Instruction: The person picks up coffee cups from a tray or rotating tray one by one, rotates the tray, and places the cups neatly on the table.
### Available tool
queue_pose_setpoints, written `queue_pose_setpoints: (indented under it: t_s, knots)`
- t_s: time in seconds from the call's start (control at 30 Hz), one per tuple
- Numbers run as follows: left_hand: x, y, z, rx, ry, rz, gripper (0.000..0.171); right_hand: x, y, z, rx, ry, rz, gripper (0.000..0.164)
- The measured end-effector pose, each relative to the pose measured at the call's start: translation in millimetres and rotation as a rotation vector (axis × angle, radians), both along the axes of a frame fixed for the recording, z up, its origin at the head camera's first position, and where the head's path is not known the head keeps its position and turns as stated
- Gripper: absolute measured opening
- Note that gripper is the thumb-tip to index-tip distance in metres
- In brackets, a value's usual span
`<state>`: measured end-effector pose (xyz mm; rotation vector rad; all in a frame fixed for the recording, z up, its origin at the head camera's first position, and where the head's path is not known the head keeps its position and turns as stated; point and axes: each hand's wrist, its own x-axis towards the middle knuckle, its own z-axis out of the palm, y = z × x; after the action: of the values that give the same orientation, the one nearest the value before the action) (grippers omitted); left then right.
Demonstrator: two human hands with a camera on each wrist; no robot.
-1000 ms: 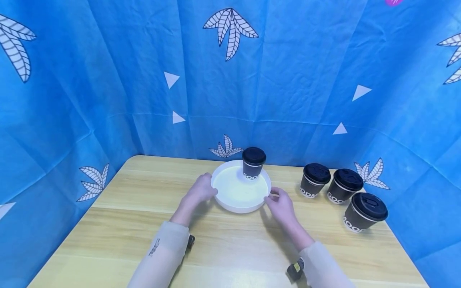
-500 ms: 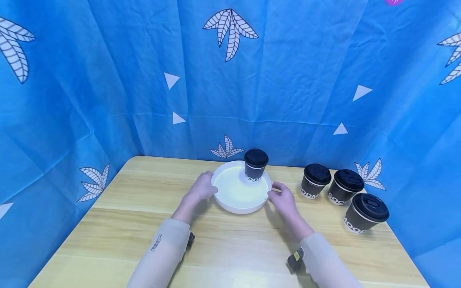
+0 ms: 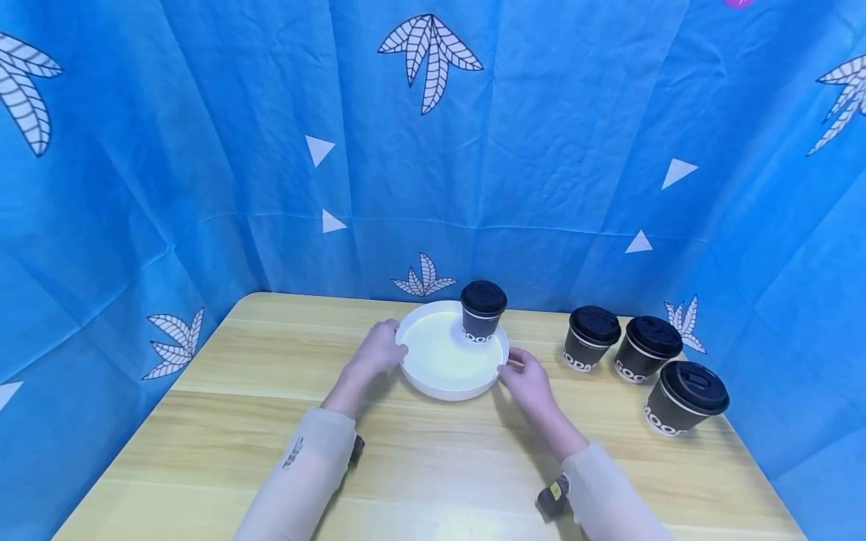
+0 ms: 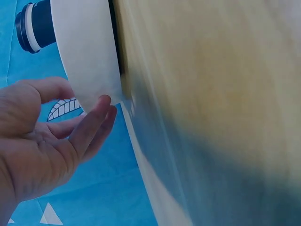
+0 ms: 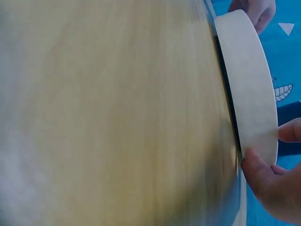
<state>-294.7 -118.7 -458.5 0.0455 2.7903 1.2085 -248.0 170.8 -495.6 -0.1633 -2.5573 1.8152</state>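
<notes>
A round white tray (image 3: pixel 443 392) with a low rim is at the far middle of the wooden table. Toward its back right stands a black lidded paper coffee cup (image 3: pixel 480 323). My left hand (image 3: pixel 379 350) holds the tray's left side; in the left wrist view the thumb is at the rim and fingers touch the outer wall (image 4: pixel 87 47). On the opposite side my right hand (image 3: pixel 531 385) pinches the rim, with one fingertip low on the wall in the right wrist view. A dark strip runs beneath the tray; whether it is lifted, I cannot tell.
Several more black lidded cups, among them a nearest one (image 3: pixel 686 398), stand at the table's right side. A blue patterned curtain (image 3: pixel 561 135) hangs behind and beside the wooden table (image 3: pixel 433 466).
The cup on the tray has shifted slightly to the right and toward me. Both hands stay at the tray's sides, the right one with only small movements; the tray keeps its place.
</notes>
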Motion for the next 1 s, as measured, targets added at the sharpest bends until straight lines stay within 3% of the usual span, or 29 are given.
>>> queue_pose_setpoints:
  t_s: [0.23, 0.53, 0.73, 1.0]
  knots:
    - [5.1, 2, 1.1, 0.010, -0.015, 0.037, 0.059, 6.7, -5, 2.0, -0.008, 0.011, -0.005, 0.064]
    - [14.8, 3, 4.5, -0.003, -0.029, 0.027, 0.068, 16.8, -7, 5.1, 0.035, 0.012, -0.005, 0.069]
    - [12.3, 3, 4.3, 0.010, -0.037, 0.029, 0.067, 16.1, -6, 7.2, 0.031, 0.005, -0.007, 0.068]
    - [4.3, 2, 0.7, 0.010, -0.006, 0.000, 0.066, 1.3, 1, 9.2, -0.055, -0.010, -0.016, 0.068]
